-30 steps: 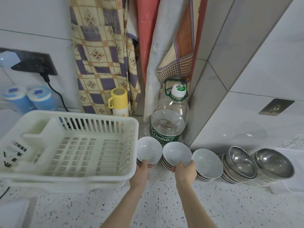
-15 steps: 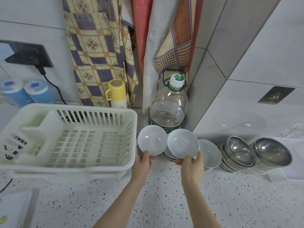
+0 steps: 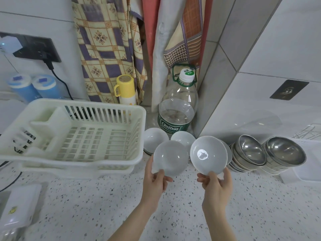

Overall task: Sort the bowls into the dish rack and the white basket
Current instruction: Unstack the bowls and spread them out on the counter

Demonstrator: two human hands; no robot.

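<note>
My left hand (image 3: 154,180) grips the near rim of a white bowl (image 3: 171,158), tilted toward me above the counter. My right hand (image 3: 217,185) holds a second white bowl (image 3: 207,154) the same way. Behind them, stacks of white bowls (image 3: 154,140) stand on the counter by the wall. Two stacks of steel bowls (image 3: 251,152) lean at the right. The white basket (image 3: 107,160), slatted and holding nothing, stands to the left. A wire rack (image 3: 307,132) shows partly at the far right edge.
A large clear water bottle (image 3: 178,108) stands in the corner behind the bowls, beside a yellow flask (image 3: 125,89). Two blue-capped containers (image 3: 33,87) and a plugged cable (image 3: 57,77) are at the back left. A white tray (image 3: 309,169) lies at the right.
Both hands have lifted a white bowl each off the stacks and drawn them toward me, tilting them up. The view has shifted slightly.
</note>
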